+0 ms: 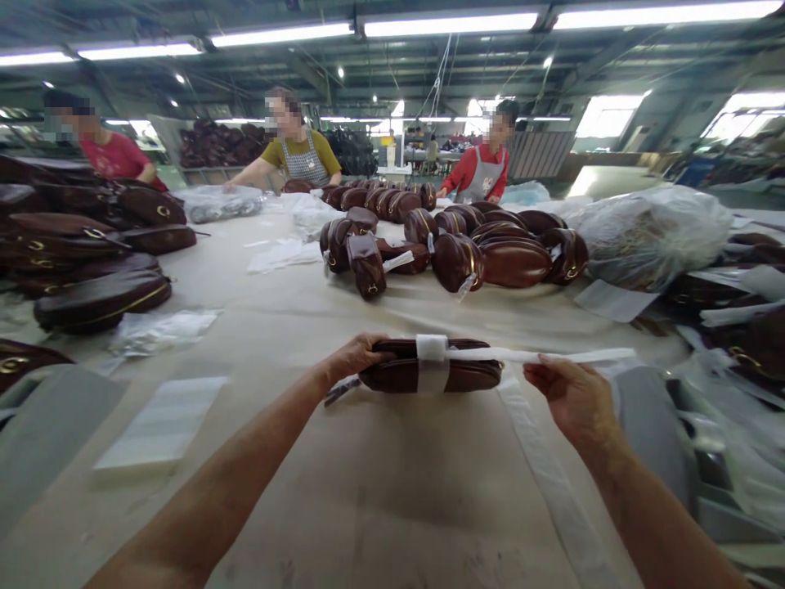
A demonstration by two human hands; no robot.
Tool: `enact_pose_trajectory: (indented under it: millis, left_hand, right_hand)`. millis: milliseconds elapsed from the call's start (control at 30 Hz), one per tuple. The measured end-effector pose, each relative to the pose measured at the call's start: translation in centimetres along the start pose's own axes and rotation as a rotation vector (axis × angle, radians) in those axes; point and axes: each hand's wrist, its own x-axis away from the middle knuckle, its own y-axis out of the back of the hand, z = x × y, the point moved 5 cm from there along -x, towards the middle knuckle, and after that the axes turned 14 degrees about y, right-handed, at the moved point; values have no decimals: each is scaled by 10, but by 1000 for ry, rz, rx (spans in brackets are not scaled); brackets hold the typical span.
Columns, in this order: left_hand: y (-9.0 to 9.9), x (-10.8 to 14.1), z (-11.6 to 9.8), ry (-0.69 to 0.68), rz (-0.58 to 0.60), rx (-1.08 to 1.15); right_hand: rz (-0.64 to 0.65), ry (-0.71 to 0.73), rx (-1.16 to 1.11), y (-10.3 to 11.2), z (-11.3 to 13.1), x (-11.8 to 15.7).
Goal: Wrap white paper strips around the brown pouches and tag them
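A dark brown leather bag (pixel 459 376) stands on the pale table in front of me, with a white band (pixel 432 364) around its middle. My left hand (pixel 361 355) grips the bag's left end. To the right of the bag, my right hand (pixel 570 396) pinches a long white strip (pixel 512 355) that stretches sideways from the band past my fingers. A small dark piece (pixel 342 390) sticks out under my left hand.
Brown bags (pixel 515 260) crowd the table ahead, and more are piled at left (pixel 104 290). White sheets (pixel 163 421) lie left of my forearm. A plastic-wrapped bundle (pixel 656 233) sits at right. Three people work across the table.
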Motion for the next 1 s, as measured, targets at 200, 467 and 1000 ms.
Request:
enact_pose_trajectory:
  millis: [200, 467, 1000]
  left_hand:
    - [-1, -1, 2, -11, 5, -1]
    - [1, 0, 1, -26, -9, -34]
    - [-1, 2, 1, -30, 11, -34]
  right_hand:
    - [396, -29, 627, -5, 7, 13]
    - [866, 1051, 1094, -46, 25, 10]
    - [1005, 1460, 1150, -67, 42, 30]
